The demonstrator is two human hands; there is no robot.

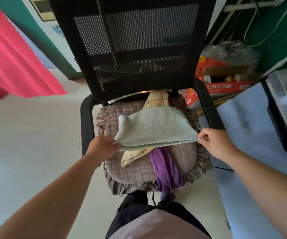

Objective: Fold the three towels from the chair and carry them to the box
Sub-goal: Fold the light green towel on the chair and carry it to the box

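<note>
Two hands stretch the fluffy white terry towel (154, 125) taut over the black mesh-backed chair (135, 49), likely to align its edges for folding: left hand (103, 147) pinches the 9 o'clock corner, right hand (213, 142) the 3 o'clock corner. Beneath lie a cream checked towel (134, 156) and purple cloth (166, 168).

Chair (135, 49): tall mesh back closes the far side; black armrests (86, 121) wall the seat left and right. Seat cushion (134, 171): open from above and from the near edge, partly covered by a white towel (154, 125), a cream towel (132, 156) and a purple towel (165, 168). Left of chair: bare floor (32, 128), with a pink cloth (13, 62) hanging above. Right of chair: red box (225, 83) and a pale blue panel (246, 121) just beside the armrest.
</note>
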